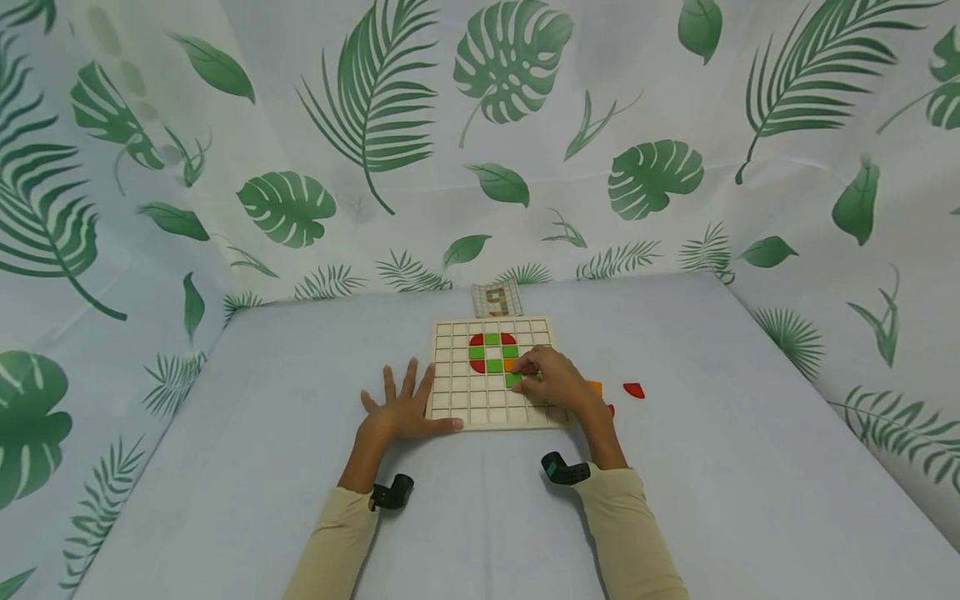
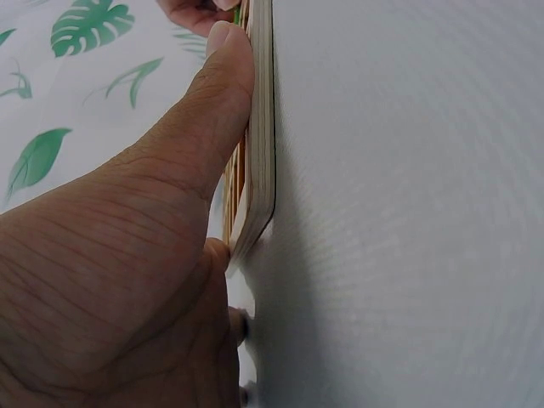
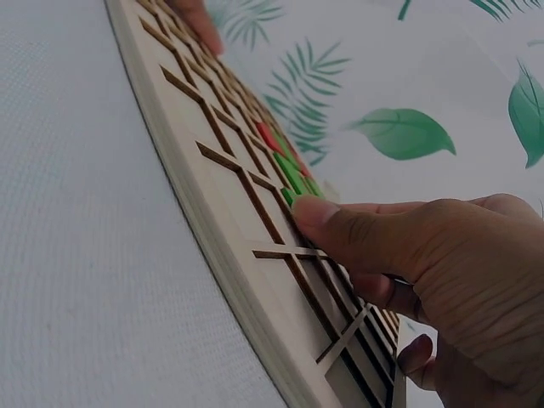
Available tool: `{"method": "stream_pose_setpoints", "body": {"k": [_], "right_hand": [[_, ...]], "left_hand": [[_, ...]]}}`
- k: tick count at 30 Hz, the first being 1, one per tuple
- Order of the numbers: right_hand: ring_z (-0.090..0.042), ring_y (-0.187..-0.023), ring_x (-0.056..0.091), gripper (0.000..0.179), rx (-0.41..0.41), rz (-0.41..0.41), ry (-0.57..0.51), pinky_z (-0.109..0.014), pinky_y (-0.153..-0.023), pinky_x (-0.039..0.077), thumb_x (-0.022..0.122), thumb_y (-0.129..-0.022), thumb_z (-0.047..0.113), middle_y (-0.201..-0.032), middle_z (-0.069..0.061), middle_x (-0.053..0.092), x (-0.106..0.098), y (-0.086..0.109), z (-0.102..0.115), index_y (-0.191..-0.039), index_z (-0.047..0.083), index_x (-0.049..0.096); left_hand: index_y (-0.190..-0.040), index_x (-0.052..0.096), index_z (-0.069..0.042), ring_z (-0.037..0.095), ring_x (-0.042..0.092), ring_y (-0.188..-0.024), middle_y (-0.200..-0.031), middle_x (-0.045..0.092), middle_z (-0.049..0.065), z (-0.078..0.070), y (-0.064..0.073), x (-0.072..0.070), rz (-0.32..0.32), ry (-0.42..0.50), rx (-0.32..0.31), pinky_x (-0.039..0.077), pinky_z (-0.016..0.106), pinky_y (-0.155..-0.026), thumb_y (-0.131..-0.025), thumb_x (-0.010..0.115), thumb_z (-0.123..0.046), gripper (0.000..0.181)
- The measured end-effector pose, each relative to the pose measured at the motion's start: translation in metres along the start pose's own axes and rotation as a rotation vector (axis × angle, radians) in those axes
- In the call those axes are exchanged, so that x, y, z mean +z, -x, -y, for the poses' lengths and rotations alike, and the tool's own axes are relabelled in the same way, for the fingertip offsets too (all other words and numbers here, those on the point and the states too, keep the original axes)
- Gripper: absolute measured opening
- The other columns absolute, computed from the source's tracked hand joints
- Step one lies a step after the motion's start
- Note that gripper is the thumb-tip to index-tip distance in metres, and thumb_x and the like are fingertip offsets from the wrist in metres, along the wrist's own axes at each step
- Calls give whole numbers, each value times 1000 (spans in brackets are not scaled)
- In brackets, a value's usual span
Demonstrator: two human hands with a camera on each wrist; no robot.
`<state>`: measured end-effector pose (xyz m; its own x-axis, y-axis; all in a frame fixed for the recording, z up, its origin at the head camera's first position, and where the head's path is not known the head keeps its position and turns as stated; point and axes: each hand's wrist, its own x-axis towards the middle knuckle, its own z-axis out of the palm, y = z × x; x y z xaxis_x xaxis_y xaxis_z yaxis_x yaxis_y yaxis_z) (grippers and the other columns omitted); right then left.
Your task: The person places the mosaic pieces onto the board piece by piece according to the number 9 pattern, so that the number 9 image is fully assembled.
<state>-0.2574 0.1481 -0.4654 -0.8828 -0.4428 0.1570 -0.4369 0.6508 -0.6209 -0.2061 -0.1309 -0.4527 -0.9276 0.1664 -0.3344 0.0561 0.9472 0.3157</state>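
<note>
A square wooden grid board (image 1: 453, 392) lies on the table with red, green and orange tiles set in a ring in its cells. My right hand (image 1: 557, 379) is over the board's right half, thumb and forefinger pinching a green square tile (image 1: 513, 380) at a cell just below the orange tile (image 1: 509, 365). In the right wrist view the thumb tip meets the green tile's edge (image 3: 287, 196). With fingers spread, my left hand (image 1: 401, 414) rests at the board's lower left corner. Its thumb lies along the front edge, as the left wrist view shows.
Behind the board stands a small pattern card (image 1: 497, 298) with a coloured grid picture. Right of the board lies a red quarter-round piece (image 1: 633, 390). Close by the right wrist, an orange piece (image 1: 596, 388) and another red one show partly. Leaf-printed cloth (image 1: 405, 233) hangs around the table.
</note>
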Motion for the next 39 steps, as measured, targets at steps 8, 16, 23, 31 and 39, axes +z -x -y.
{"method": "stream_pose_setpoints", "body": {"k": [8, 16, 23, 31, 39], "right_hand": [[-23, -93, 63, 21, 46, 8, -14, -41, -83, 51, 76, -86, 21, -104, -9, 65, 1, 0, 2, -101, 7, 71], [-22, -92, 64, 21, 27, -11, 2, -41, -82, 52, 76, -86, 20, -101, -8, 66, 1, 0, 4, -101, 6, 71], [-23, -93, 63, 21, 24, -13, 3, -42, -83, 52, 76, -86, 21, -102, -8, 66, 1, 0, 4, -101, 7, 71], [-21, -93, 62, 21, 44, -10, -7, -41, -83, 51, 76, -86, 21, -103, -7, 65, 4, 0, 4, -101, 8, 70], [-21, -91, 61, 22, 32, -31, -13, -38, -81, 50, 77, -85, 21, -101, -9, 65, 2, 0, 4, -101, 6, 71]], "left_hand": [[-159, 5, -23, 48, -16, -147, -166, -7, 12, 1, 0, 1, 5, 5, -2, 1, 81, -104, -76, 57, -78, 112], [-159, 5, -22, 48, -17, -147, -165, -8, 12, 0, 2, -2, 1, 14, 2, 0, 81, -104, -77, 58, -77, 112], [-159, 5, -22, 48, -17, -147, -165, -8, 12, -1, 2, -3, 4, 15, 0, 0, 81, -104, -78, 58, -76, 111], [-159, 5, -22, 49, -16, -147, -165, -7, 13, 1, 2, 0, 4, 13, 4, 1, 81, -104, -77, 57, -77, 112], [-159, 5, -23, 48, -17, -147, -165, -8, 12, 1, 1, -1, 6, 7, 3, 1, 81, -104, -77, 57, -78, 112]]}}
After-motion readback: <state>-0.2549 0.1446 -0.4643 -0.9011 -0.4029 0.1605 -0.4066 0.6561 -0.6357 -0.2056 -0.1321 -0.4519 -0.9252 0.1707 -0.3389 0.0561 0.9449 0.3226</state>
